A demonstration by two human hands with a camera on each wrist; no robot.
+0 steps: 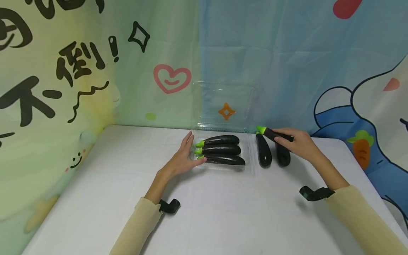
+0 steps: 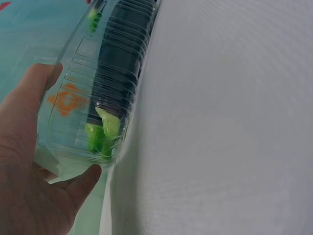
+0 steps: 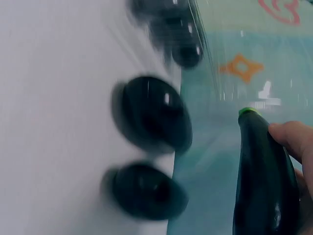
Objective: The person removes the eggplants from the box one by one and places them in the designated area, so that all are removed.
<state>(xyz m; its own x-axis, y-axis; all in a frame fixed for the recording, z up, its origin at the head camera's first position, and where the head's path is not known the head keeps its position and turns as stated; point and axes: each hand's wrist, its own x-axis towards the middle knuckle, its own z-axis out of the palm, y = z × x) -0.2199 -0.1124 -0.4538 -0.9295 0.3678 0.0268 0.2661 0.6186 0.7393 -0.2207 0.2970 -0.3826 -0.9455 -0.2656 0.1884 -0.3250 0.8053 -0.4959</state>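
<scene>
1. Held eggplant [image 1: 271, 134]: raised over the loose pair, to the right of the container [image 1: 245, 145]. Its long axis runs roughly left to right, with the green stem end pointing left, towards the open lid [image 1: 210, 102].
2. Right hand [image 1: 296, 143]: pinches the held eggplant between thumb and fingers, near the blunt end.
3. Left hand [image 1: 181, 161]: spread, the thumb well apart from the fingers, against the left end of the clear container.
4. Packed eggplants [image 1: 220, 149]: three, side by side inside the container; long axes run left to right, stems all pointing left.
5. Loose eggplants: two on the white table [image 1: 223, 216], just right of the container. The nearer to it [image 1: 264, 150] lies lengthwise away from the person, stem at the far end; the other [image 1: 283, 154] is partly hidden by the right hand, so its stem direction cannot be told.
6. Count: six eggplants, one container, two black wrist devices [image 1: 169, 206].
7. Writing: the backdrop [image 1: 172, 32] bears large dark characters, among them "不" and "倒", then an exclamation mark; those above are cropped.
</scene>
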